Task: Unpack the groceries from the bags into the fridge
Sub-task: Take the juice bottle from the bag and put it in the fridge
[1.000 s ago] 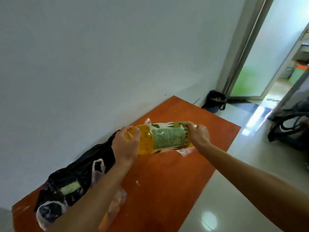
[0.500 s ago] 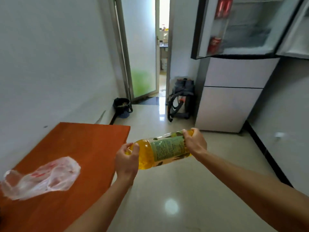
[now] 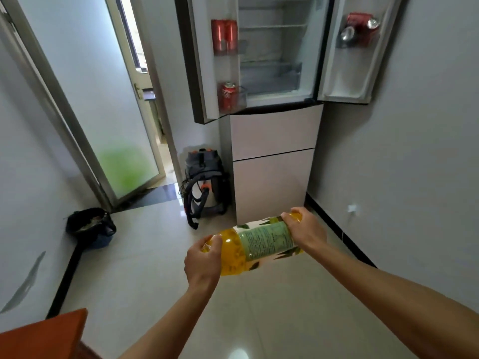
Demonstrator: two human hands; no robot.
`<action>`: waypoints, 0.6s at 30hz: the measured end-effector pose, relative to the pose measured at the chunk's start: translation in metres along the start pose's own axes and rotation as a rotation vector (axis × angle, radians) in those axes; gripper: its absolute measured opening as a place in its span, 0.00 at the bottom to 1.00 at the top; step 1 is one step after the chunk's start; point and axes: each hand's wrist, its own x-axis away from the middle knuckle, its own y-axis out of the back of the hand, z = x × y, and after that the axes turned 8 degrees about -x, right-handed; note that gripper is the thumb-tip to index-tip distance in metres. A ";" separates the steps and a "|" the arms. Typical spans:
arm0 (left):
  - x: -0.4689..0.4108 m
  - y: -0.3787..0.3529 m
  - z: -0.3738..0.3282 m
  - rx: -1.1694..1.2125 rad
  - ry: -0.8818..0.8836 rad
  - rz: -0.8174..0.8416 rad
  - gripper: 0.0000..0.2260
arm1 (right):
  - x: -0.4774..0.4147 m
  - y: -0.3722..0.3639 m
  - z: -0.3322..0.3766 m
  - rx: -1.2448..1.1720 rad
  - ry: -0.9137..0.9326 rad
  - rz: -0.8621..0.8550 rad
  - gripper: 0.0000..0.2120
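A large bottle of yellow-orange drink (image 3: 255, 245) with a green label lies sideways in front of me, above the tiled floor. My left hand (image 3: 203, 263) grips its left end and my right hand (image 3: 305, 230) grips its right end. Straight ahead stands the fridge (image 3: 274, 156) with both upper doors swung open. Red cans (image 3: 225, 35) sit in the left door's racks, and another red can (image 3: 229, 95) stands lower down. More cans (image 3: 359, 28) rest in the right door's rack. The inner shelves look bare.
A grey and black backpack (image 3: 204, 182) leans against the fridge's left side. A black-lined bin (image 3: 90, 226) stands by the left wall next to a frosted glass door (image 3: 124, 141). An orange table corner (image 3: 51, 335) shows at bottom left. A wall runs along the right.
My view has swung from the orange table and its bags round to the open fridge. Both hands have carried the bottle along, still held sideways.
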 end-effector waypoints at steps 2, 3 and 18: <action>-0.038 -0.020 -0.026 0.009 -0.037 0.048 0.15 | -0.042 0.006 0.010 -0.017 -0.009 -0.034 0.22; -0.056 -0.031 -0.038 0.006 -0.055 0.068 0.16 | -0.061 0.009 0.013 -0.025 -0.013 -0.054 0.22; -0.292 -0.266 -0.191 0.051 -0.145 0.129 0.17 | -0.411 0.065 0.021 -0.041 0.016 -0.233 0.19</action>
